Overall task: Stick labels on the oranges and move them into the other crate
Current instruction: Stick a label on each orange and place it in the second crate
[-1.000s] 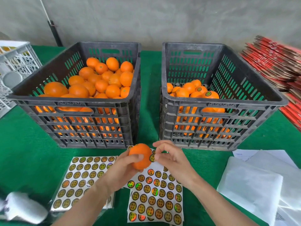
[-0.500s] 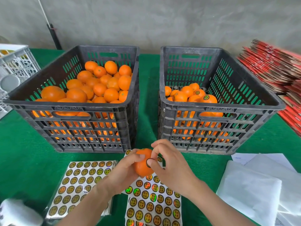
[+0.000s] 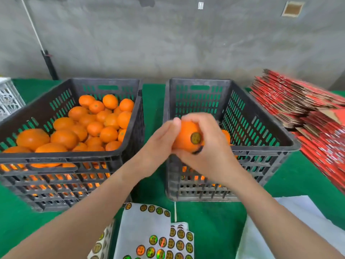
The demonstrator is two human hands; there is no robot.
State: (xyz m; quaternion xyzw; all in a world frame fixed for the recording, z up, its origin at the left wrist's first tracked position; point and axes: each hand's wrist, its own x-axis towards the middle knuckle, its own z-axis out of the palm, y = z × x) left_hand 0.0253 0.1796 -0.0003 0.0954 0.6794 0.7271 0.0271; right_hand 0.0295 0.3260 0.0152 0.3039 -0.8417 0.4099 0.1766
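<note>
**Two hands, one orange (image 3: 183, 136), label (image 3: 196, 137) on it**

Nearest the viewer, sticker sheets (image 3: 149, 238) w/ round gold-and-black labels lie on the green table cover (image 3: 302, 184). White paper (image 3: 276, 230) lies to the right. Both bare forearms reach fwd.

Left hand (image 3: 158, 141) cups the orange from its left side, thumb up near the top. Right hand (image 3: 211, 154) wraps it from the right, fingers curled over the top, thumb below the label. So both hands grip the fruit.

It's held up in front of the right crate (image 3: 265, 152), about level w/ the near rim; can't tell if it is past the rim. That crate shows a few oranges, mostly hidden by the hands. Left crate (image 3: 61, 158), just beside it, is piled w/ oranges (image 3: 89, 126), no labels visible.

Farther back: red flat cartons (image 3: 308, 113) at right, a white crate (image 3: 9, 98) at far left, grey wall (image 3: 168, 43).

Risks, as a guess:
- The label edge may lift off the curved peel if not pressed flat.
- Letting go too high could bruise fruit below.
- A slip as one hand releases could drop the orange on the table.
</note>
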